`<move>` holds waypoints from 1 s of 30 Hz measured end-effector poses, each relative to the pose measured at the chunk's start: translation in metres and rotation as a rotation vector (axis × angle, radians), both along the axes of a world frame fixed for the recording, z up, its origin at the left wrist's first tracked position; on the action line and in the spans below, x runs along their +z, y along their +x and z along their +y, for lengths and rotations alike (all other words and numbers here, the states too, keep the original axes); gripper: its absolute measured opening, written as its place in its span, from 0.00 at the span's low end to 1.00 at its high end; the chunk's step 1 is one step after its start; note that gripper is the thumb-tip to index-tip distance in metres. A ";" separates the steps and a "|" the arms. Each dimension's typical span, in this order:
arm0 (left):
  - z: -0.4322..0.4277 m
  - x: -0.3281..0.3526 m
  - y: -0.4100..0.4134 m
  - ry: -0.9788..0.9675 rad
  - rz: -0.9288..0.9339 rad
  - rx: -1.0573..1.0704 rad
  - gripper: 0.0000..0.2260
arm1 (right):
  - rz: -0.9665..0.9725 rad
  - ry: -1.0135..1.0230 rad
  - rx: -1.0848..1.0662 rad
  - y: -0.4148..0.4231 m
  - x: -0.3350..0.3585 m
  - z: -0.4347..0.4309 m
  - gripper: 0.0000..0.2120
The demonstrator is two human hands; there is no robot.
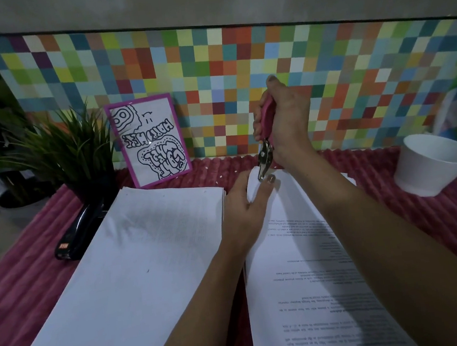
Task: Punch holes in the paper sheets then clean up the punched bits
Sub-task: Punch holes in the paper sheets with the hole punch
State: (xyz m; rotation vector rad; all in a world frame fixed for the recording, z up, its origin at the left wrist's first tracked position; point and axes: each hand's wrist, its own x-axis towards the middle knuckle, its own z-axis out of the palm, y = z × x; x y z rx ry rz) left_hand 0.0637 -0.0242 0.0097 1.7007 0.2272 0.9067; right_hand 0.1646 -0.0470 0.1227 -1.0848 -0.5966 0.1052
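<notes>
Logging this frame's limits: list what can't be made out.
Head view only:
- Printed text on the right paper stack: too small, blurred, upside down.
- Punch handles: mostly covered by the right hand.
- Punched corner: hidden by the left hand.
- White cup interior: hidden by its wall.

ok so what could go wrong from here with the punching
The left hand pinches the sheet's corner right beside the punch, so a fingertip could get nipped. White punched bits already dot the ribbed pink mat and may lodge in its grooves, while the white cup sits well off to the right.
</notes>
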 end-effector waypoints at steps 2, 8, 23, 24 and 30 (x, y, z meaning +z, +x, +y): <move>0.001 -0.001 0.001 0.003 0.023 0.012 0.12 | -0.010 -0.020 0.002 -0.002 -0.003 0.000 0.22; 0.005 -0.008 0.003 -0.115 0.120 -0.018 0.12 | 0.008 -0.013 -0.014 0.000 -0.004 -0.001 0.20; 0.001 0.003 -0.003 -0.233 0.090 -0.080 0.06 | 0.193 -0.184 0.228 0.015 0.005 -0.027 0.13; 0.002 0.003 -0.003 -0.231 0.085 -0.079 0.06 | 0.196 -0.209 0.235 0.014 0.005 -0.029 0.14; -0.001 0.006 -0.004 -0.304 0.121 -0.107 0.06 | 0.070 -0.274 0.057 0.010 0.009 -0.022 0.12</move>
